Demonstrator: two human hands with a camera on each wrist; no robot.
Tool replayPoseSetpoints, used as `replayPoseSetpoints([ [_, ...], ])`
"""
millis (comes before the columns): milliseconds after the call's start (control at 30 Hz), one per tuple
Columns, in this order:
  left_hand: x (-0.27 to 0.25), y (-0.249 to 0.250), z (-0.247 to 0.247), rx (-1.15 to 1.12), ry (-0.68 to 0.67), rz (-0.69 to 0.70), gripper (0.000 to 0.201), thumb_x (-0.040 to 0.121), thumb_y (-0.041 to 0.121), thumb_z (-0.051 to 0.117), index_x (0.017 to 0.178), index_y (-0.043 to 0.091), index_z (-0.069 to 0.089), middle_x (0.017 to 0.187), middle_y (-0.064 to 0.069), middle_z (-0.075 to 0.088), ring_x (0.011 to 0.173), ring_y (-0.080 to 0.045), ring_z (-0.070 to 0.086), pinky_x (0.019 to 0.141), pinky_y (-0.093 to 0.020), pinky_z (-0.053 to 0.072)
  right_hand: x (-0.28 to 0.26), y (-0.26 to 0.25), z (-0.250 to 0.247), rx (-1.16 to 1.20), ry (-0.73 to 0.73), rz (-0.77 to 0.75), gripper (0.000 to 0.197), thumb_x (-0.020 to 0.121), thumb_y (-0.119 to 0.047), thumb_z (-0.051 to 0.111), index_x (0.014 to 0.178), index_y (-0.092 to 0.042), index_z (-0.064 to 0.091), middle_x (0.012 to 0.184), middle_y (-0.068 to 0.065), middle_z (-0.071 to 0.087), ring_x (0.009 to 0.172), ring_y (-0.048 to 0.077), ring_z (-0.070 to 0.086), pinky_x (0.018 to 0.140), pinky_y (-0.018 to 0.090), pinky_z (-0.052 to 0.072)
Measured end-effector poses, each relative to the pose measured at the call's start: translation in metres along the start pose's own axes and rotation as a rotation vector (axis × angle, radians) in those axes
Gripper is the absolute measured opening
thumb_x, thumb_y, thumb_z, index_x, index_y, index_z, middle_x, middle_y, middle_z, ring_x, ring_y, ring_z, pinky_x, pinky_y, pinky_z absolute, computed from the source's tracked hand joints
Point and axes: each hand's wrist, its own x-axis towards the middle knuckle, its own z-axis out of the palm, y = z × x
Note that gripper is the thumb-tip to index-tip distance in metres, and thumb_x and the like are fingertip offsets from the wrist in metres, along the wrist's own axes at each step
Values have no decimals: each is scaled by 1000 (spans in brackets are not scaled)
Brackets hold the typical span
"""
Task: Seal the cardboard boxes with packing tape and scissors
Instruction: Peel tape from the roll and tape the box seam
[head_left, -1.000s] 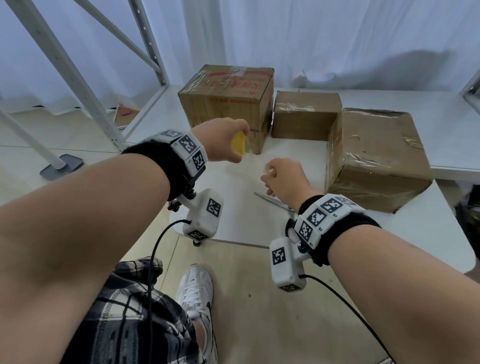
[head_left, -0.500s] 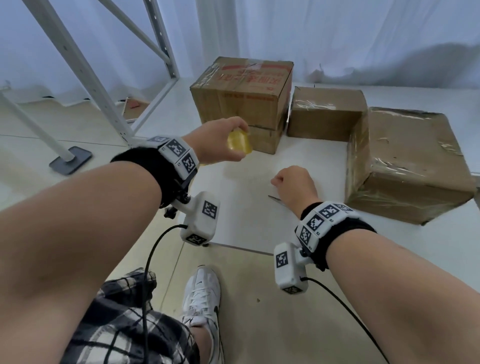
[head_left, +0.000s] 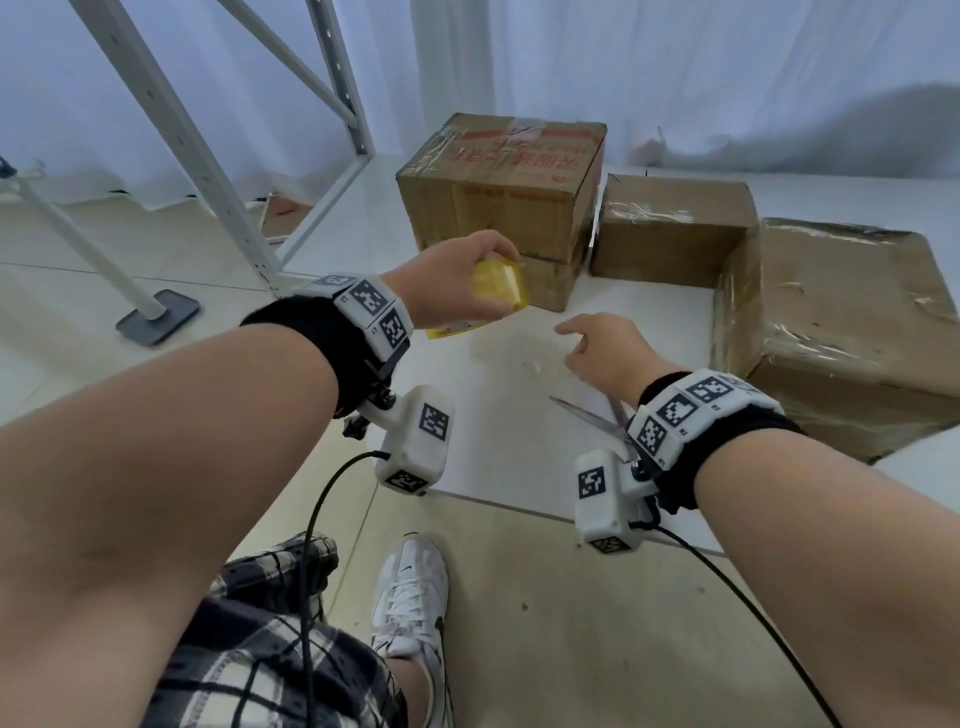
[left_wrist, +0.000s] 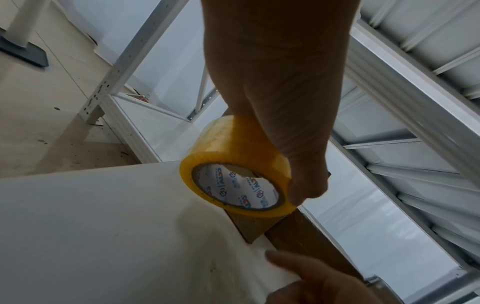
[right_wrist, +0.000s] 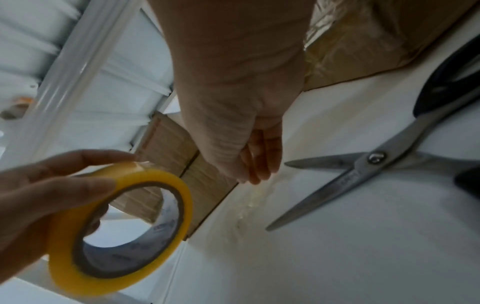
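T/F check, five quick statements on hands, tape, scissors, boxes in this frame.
1. The left hand holds the yellow roll of packing tape. True.
2. The right hand holds the steel scissors with black handles. False: they lie on the white table, blades apart.
3. Three brown cardboard boxes sit on the table. True.
4. The tape roll rests on the table. False: it is held above it.
5. The right hand's fingers are straight. True.

Scissors (head_left: 592, 415) before boxes (head_left: 501, 208) (on table (head_left: 498, 457))
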Motion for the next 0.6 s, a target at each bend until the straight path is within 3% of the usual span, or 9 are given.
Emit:
replayPoseSetpoints([
  [67,0,8,0,-39,-2,18,51,84,27,72,128,25,48,110,3,51,95,-18,54,70,-20,46,-6,-3,-10,91,125,18,42,90,-11,54,130,-19,51,110,12,63,96,28,63,85,38,54],
  [167,-2,24,0,-76,-6,50,51,84,26,72,128,26,47,106,9,51,91,-11,54,66,-13,44,-20,-11,-25,233,320,-48,31,91,-14,56,122,-15,51,88,2,58,78,16,56,64,22,45],
  [233,-3,34,0,-90,-12,74,50,83,25,72,128,26,48,101,15,51,87,-2,53,63,-7,43,-29,-20,-36,567,360,-56,29,94,-17,55,122,-10,56,88,2,58,80,14,56,68,23,50],
  [333,-6,52,2,-119,-17,121,49,82,24,73,126,25,50,98,20,52,85,1,54,63,-3,44,-44,-28,-55,882,177,-74,19,96,-27,56,105,-13,67,100,5,67,90,16,62,83,30,53],
  [400,-7,64,3,-142,-6,151,48,82,22,74,124,24,52,97,18,54,84,1,56,66,-3,44,-50,-27,-65,890,168,-104,16,92,-23,63,102,-12,69,100,7,70,92,21,66,88,34,55],
  [467,-10,77,4,-146,11,179,47,81,21,74,123,23,53,96,18,54,83,1,56,67,-5,45,-57,-23,-77,861,281,-104,20,87,-17,69,103,-4,70,100,14,71,95,28,67,92,41,54],
  [600,-12,97,4,-161,42,211,47,82,20,73,124,22,51,94,16,52,80,-1,55,68,-8,46,-69,-24,-98,785,382,-109,2,85,-9,70,83,-8,69,89,17,69,83,26,65,88,46,55],
])
